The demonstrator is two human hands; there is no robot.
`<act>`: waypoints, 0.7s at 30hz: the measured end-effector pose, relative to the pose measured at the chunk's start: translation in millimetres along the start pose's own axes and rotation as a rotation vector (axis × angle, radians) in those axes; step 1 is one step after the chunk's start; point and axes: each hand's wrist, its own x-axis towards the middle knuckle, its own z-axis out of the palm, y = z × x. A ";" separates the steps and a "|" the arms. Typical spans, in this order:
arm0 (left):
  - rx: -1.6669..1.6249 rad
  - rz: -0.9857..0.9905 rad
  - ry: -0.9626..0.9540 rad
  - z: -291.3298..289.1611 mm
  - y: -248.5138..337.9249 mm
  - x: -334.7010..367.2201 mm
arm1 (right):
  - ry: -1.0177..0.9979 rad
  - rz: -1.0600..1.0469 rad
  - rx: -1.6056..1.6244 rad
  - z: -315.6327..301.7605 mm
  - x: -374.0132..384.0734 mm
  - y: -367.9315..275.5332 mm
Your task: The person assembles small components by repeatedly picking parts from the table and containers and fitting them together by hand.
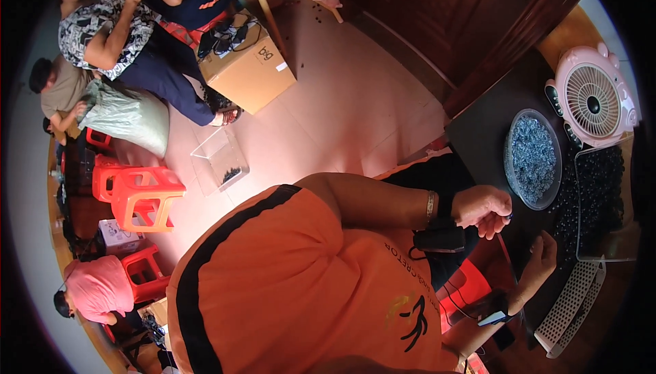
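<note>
My left hand (484, 210) is closed in a pinch, with a small dark-blue piece showing at its fingertips; its exact kind is too small to tell. Below it in the picture, my right hand (539, 259) has its fingers bent together, and whatever they hold is hidden. The hands are apart, over the near edge of a dark table (478, 128). Beyond the left hand stands a clear round bowl (514, 186) full of small shiny blue pieces. Many small black pieces (566, 220) lie loose on the table and around a clear tray (579, 237).
A pink fan (593, 97) stands past the bowl. A white perforated rack (567, 312) lies near my right forearm. Behind me are red stools (147, 193), a cardboard box (249, 73), a clear bin (222, 162) on the floor, a large sack (133, 114) and several seated people.
</note>
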 end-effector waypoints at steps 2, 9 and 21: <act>-0.008 0.007 -0.004 0.0 0.1 -0.6 | -0.011 0.010 0.076 0.7 -0.4 -3.2; -0.011 0.023 0.028 -3.3 0.4 -0.3 | -0.001 0.037 0.332 1.8 -5.4 -25.8; -0.056 0.021 -0.010 1.4 -1.8 2.1 | -0.011 0.104 0.539 2.9 -23.0 -48.3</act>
